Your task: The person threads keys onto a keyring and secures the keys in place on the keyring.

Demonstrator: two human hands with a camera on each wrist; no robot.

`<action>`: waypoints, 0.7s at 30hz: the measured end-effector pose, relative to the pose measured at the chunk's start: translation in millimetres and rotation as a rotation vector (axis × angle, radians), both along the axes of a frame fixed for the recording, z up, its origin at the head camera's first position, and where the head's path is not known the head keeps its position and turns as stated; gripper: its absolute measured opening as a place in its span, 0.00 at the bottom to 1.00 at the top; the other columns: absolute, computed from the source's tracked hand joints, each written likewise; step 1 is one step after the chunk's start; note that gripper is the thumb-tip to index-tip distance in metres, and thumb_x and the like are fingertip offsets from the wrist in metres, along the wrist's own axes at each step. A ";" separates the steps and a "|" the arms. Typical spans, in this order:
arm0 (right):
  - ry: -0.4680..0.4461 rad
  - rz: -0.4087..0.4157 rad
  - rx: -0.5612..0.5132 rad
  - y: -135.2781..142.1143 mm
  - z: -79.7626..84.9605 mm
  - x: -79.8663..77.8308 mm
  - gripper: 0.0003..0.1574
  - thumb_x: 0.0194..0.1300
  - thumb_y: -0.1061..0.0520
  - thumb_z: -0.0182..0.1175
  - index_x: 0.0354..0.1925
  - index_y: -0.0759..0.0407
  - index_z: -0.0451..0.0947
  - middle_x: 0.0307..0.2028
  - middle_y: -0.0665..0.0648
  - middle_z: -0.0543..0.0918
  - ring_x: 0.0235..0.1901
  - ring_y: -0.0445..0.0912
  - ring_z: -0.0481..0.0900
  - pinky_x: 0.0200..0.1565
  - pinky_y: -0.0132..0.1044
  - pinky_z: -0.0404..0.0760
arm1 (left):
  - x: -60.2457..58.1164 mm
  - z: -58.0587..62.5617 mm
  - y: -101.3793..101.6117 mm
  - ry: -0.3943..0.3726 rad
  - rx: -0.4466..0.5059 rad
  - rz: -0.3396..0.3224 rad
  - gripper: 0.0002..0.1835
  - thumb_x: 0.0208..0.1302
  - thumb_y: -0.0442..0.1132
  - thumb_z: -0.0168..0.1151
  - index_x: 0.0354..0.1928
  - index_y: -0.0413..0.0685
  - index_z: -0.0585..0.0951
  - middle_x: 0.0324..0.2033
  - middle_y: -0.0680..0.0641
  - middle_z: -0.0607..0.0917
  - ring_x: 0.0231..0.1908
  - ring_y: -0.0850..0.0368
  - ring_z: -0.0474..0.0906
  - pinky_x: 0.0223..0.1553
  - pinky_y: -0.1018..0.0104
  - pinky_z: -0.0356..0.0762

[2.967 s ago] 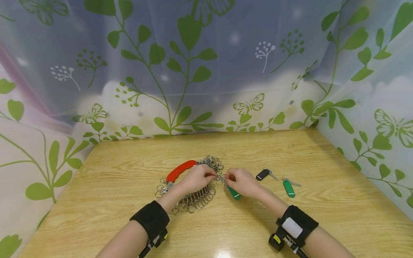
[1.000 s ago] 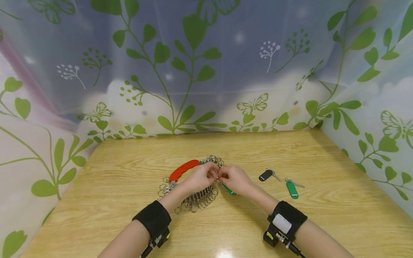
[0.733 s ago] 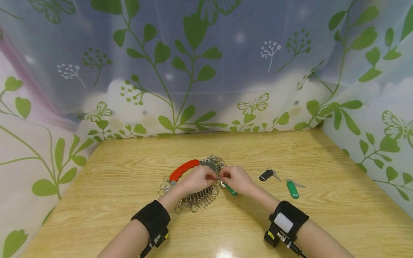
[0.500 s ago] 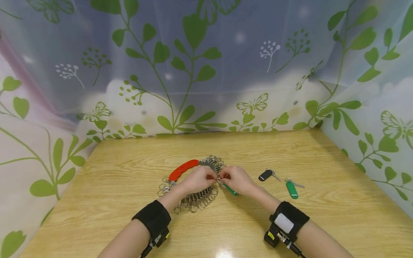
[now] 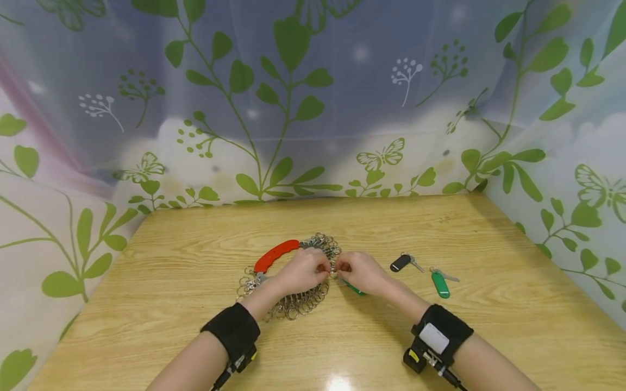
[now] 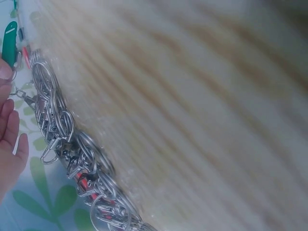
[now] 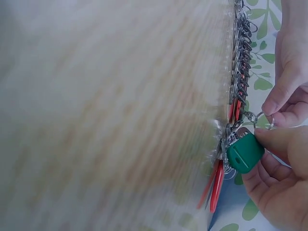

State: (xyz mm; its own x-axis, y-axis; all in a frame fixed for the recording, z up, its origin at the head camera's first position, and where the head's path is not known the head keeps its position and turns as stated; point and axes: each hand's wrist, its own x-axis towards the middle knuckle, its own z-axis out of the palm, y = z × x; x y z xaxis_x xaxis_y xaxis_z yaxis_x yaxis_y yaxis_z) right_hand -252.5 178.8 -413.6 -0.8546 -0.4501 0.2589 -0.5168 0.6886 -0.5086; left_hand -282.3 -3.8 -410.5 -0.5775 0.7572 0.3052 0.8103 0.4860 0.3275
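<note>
A large key holder with a red handle (image 5: 276,255) lies on the table, carrying several split rings with small clasps (image 6: 53,110). My left hand (image 5: 304,270) is over its right side, and in the right wrist view its thumb and finger pinch a split ring (image 7: 260,118) at the end of a clasp. Facing it, my right hand (image 5: 364,271) pinches a green key tag (image 7: 245,153) at its ring end, thumb tip right at the split ring. A metal key (image 7: 242,131) shows beside the tag. In the head view the fingers hide most of the ring.
Right of my hands lie a black key tag (image 5: 401,263) with a key and a second green key tag (image 5: 440,285) with a key. The wooden table (image 5: 195,336) is bounded behind and at the sides by a leaf-patterned cloth (image 5: 332,108).
The right hand brought the green key tag left until the fingertips met by the left hand's, about a second ago. Now a small gap shows between them. The other tags lie still.
</note>
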 end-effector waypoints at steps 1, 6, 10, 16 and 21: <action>0.005 0.001 0.001 -0.1 0.1 0.1 0.06 0.52 0.66 0.59 0.30 0.57 0.76 0.24 0.48 0.76 0.25 0.38 0.72 0.28 0.33 0.74 | 0.1 -0.1 0.6 0.017 -0.004 0.003 0.02 0.53 0.35 0.60 0.28 0.50 0.79 0.25 0.56 0.74 0.29 0.62 0.68 0.34 0.64 0.67; 0.012 0.016 -0.011 -1.6 1.2 1.6 0.06 0.52 0.66 0.59 0.29 0.57 0.76 0.24 0.48 0.76 0.24 0.37 0.72 0.27 0.32 0.73 | 0.5 -1.0 4.0 0.051 -0.020 0.026 0.03 0.51 0.35 0.61 0.27 0.52 0.79 0.24 0.57 0.74 0.29 0.62 0.67 0.33 0.64 0.65; 0.039 0.040 -0.015 -3.0 1.5 1.9 0.06 0.51 0.66 0.60 0.26 0.56 0.75 0.23 0.49 0.77 0.23 0.36 0.71 0.27 0.31 0.73 | 0.9 -0.7 4.7 0.015 -0.018 0.032 0.03 0.52 0.36 0.61 0.28 0.53 0.79 0.24 0.58 0.74 0.29 0.62 0.67 0.34 0.64 0.65; 0.098 0.101 0.033 -0.9 0.3 -0.5 0.08 0.50 0.67 0.59 0.23 0.55 0.73 0.23 0.47 0.76 0.23 0.37 0.71 0.27 0.31 0.73 | -1.6 -0.9 -2.0 -0.112 -0.001 -0.029 0.05 0.54 0.33 0.59 0.33 0.48 0.80 0.29 0.54 0.76 0.32 0.61 0.69 0.34 0.68 0.70; 0.062 0.129 0.024 1.7 -2.3 -3.0 0.07 0.50 0.67 0.59 0.24 0.55 0.74 0.23 0.46 0.76 0.24 0.36 0.71 0.27 0.31 0.73 | -4.2 -0.8 -4.9 -0.092 -0.041 -0.064 0.05 0.56 0.34 0.58 0.34 0.49 0.80 0.30 0.55 0.76 0.33 0.62 0.69 0.34 0.69 0.70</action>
